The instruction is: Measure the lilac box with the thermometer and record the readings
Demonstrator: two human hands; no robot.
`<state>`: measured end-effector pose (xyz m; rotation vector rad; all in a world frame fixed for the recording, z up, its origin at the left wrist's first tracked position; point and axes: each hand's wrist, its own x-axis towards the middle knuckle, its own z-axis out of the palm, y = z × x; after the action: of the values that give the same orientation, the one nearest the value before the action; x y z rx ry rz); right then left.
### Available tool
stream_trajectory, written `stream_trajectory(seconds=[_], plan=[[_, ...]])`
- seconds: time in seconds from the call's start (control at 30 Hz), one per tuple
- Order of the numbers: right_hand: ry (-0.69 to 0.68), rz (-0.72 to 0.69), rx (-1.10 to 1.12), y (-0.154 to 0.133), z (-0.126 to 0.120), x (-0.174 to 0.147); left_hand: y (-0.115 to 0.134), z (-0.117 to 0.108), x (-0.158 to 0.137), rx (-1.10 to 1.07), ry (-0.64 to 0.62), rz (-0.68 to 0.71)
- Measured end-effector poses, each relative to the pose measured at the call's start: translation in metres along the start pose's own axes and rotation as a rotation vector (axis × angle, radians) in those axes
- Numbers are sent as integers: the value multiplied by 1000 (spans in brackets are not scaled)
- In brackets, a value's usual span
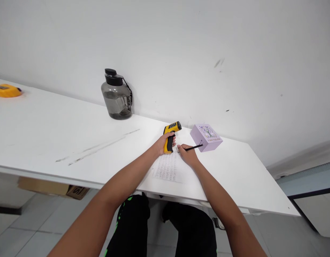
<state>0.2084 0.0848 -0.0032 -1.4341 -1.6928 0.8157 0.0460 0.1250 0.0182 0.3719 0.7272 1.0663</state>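
Note:
My left hand (163, 143) is wrapped round the grip of a yellow and black infrared thermometer (172, 127), whose nose points right and a little up. In my right hand (188, 155) is a dark pencil or pen (194, 147), its back end slanting up to the right and its tip low by the left hand. Under both wrists lies a sheet of paper (167, 171) covered in rows of small writing. Just beyond the right hand stands a lilac box (204, 139) with a tree picture and lettering on top.
A large grey see-through water bottle (116, 98) with a black lid stands against the wall. At the far left is a yellow-orange tool (7, 90), cut off by the frame. Streaks mark the white table (60, 128). A cardboard box (44, 185) sits below it.

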Motion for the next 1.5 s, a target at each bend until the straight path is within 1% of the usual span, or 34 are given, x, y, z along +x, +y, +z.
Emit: stream_trajectory(seconds=[0.2, 0.67, 0.87, 1.0, 1.27, 1.4, 1.5], plan=[[-30, 3, 13, -2, 0, -2, 1, 2, -2, 4, 18, -20], [21, -8, 12, 3, 0, 0, -1, 0, -3, 33, -29, 23], [29, 12, 7, 3, 1, 1, 0, 1, -6, 76, -88, 21], [20, 5, -10, 3, 1, 0, -2, -1, -3, 88, -83, 40], [39, -7, -7, 2, -1, 1, -2, -3, 1, 13, -77, 24], [51, -15, -12, 3, -1, 1, -2, -2, 0, 26, -74, 16], [49, -13, -14, 3, 0, 1, -4, -3, 2, 62, -103, 38]])
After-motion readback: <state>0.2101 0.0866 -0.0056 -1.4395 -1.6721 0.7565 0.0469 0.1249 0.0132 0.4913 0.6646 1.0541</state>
